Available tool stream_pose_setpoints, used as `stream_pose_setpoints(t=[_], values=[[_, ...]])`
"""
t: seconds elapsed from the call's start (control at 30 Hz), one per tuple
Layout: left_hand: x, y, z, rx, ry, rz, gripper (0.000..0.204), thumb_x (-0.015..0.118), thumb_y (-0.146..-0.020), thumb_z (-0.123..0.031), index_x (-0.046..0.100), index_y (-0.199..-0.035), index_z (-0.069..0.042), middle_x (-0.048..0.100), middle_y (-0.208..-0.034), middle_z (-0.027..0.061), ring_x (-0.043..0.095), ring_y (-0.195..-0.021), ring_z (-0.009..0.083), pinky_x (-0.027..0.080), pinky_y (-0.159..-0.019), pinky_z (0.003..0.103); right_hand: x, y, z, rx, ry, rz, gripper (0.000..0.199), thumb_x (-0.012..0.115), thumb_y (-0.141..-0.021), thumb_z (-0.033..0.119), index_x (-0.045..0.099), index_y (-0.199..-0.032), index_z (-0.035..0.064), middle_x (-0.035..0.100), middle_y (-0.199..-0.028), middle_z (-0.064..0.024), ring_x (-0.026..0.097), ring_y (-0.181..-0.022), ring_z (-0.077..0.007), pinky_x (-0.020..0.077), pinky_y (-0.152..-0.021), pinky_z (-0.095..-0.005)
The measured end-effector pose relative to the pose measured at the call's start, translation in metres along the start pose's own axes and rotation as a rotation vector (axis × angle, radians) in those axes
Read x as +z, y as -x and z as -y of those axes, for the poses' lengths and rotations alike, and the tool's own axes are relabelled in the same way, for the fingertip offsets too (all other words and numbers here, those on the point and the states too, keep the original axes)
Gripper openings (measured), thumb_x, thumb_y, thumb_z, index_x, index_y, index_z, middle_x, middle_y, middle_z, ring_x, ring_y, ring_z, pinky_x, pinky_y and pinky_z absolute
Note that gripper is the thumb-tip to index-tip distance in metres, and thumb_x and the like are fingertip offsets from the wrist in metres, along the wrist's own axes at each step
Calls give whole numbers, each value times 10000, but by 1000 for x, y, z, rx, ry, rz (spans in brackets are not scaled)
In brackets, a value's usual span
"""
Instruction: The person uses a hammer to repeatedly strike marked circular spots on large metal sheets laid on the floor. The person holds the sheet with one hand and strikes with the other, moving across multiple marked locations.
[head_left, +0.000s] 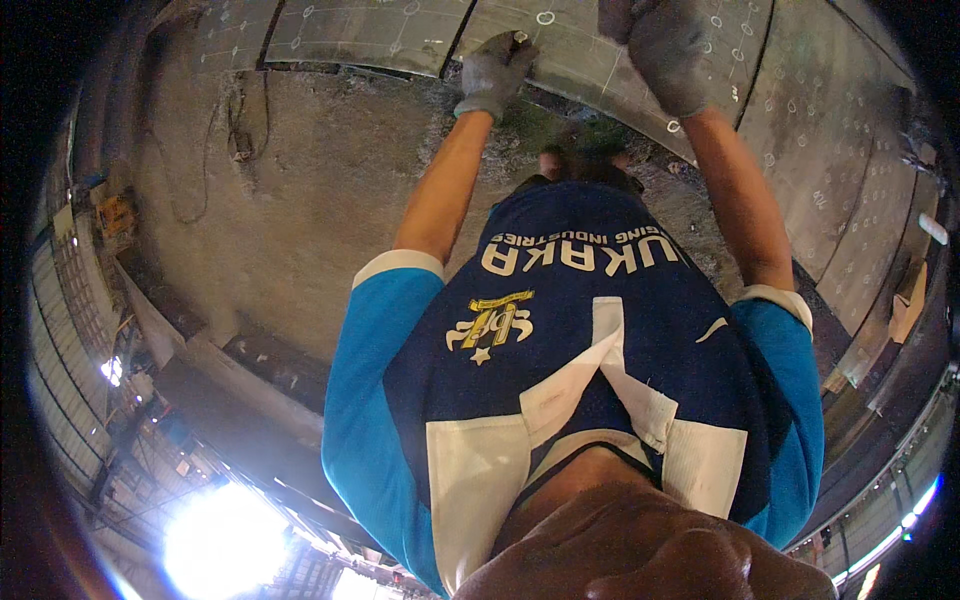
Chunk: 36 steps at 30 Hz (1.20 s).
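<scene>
I look down over my blue and white shirt [600, 330] at grey steel plates [600, 70] marked with chalk circles and lines. Both arms reach forward to them. My left hand [495, 70], in a grey glove, rests with bent fingers on the near edge of a plate beside a chalk circle [545, 17]. My right hand [665, 50], also in a grey glove, is clenched above the same plate near the top edge. Whether either glove holds something small is hidden.
More marked plates [850, 170] curve away on the right and along the top left [350, 30]. Rough concrete floor [300, 190] with a loose cable [235, 130] lies to the left. Shelving and a bright light [220, 545] show at the lower left rim.
</scene>
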<state>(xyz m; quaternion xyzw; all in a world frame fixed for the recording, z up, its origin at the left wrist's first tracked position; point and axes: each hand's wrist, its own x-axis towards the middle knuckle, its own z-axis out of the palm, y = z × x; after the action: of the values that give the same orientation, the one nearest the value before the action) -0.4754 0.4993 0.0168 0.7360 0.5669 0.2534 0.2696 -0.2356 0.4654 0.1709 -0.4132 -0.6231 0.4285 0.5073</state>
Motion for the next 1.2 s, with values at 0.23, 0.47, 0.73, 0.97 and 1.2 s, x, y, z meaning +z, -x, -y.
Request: stream_pose_setpoints(t=[0.23, 0.47, 0.73, 0.97, 1.2], values=[[16, -14, 10, 96, -117, -41, 446, 676, -941, -497, 734, -1179, -124, 752, -1110, 159, 719, -1019, 371, 570, -856, 449, -64, 94, -160, 152, 798, 449, 407, 586, -1000, 153, 522, -1384, 36, 610, -1209, -257, 598, -1184, -411, 465, -1008, -458], [-2, -13, 2, -173, 389, -73, 412, 749, -908, -371, 726, -1149, -38, 772, -955, 128, 746, -809, 244, 580, -748, 388, -44, 198, -144, 458, 846, 179, 465, 651, -937, 114, 524, -1377, 35, 626, -1090, -218, 642, -982, -409, 512, -811, -500], [30, -68, 9, -75, 760, 48, 156, 664, -975, -209, 644, -923, -63, 609, -702, 56, 580, -591, 158, 487, -548, 342, -39, 253, -125, 289, 938, -15, 362, 659, -915, 126, 584, -1258, 37, 636, -884, -209, 644, -838, -413, 500, -710, -490], [26, -85, -15, -141, 469, 116, 161, 683, -974, -237, 698, -983, -76, 694, -847, 32, 622, -680, 129, 507, -606, 317, -32, 267, -144, 614, 778, -16, 248, 685, -881, 127, 612, -1084, 6, 644, -912, -203, 632, -857, -418, 498, -749, -480], [58, -95, 27, -131, 438, 83, 152, 697, -978, -244, 710, -986, -93, 712, -861, 7, 634, -711, 112, 522, -639, 300, -38, 283, -168, 305, 957, 14, 394, 706, -869, 111, 577, -1234, 40, 625, -986, -202, 612, -881, -397, 483, -767, -475]])
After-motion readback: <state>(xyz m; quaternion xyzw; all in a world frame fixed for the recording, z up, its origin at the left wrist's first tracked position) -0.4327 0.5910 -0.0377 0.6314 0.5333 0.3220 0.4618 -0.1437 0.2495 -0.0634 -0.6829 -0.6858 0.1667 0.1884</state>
